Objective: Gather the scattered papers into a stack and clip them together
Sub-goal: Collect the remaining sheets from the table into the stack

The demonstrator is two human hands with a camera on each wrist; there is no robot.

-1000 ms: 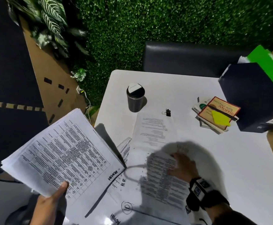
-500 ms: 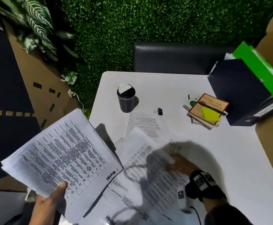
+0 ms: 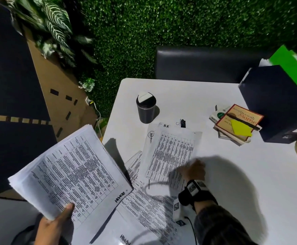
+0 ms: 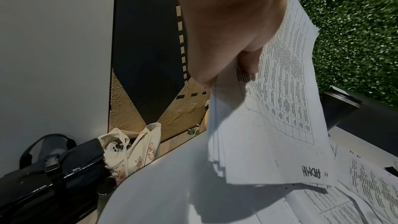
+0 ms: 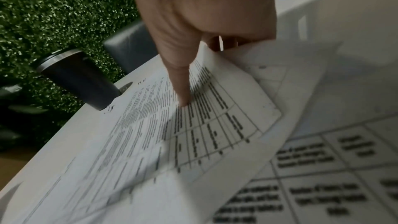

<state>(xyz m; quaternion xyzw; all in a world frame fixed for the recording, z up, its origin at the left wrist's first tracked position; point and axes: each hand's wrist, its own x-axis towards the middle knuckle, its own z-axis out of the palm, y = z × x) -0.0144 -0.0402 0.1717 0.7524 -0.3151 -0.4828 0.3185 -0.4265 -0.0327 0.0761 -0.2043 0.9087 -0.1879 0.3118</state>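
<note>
My left hand (image 3: 55, 225) grips a thick stack of printed papers (image 3: 70, 172) by its near corner, held up off the table's left edge; in the left wrist view the same stack (image 4: 269, 125) hangs from that left hand (image 4: 232, 64). My right hand (image 3: 192, 169) pinches the near edge of a loose table-printed sheet (image 3: 170, 152) lying over other sheets (image 3: 149, 209). In the right wrist view the thumb lies on top of that sheet (image 5: 172, 142), with the right hand's (image 5: 200, 47) fingers beneath its lifted edge. A small black binder clip (image 3: 182, 123) lies just beyond the sheets.
A dark lidded cup (image 3: 146, 108) stands left of the clip. Books with a yellow note and a pen (image 3: 238, 122) and a dark binder box (image 3: 276, 103) occupy the far right of the white table (image 3: 250, 174). Bags (image 4: 64, 168) sit on the floor at left.
My right hand has lifted a loose sheet and moved it up the table, over the sheet lying near the clip. The left hand keeps holding its stack in place.
</note>
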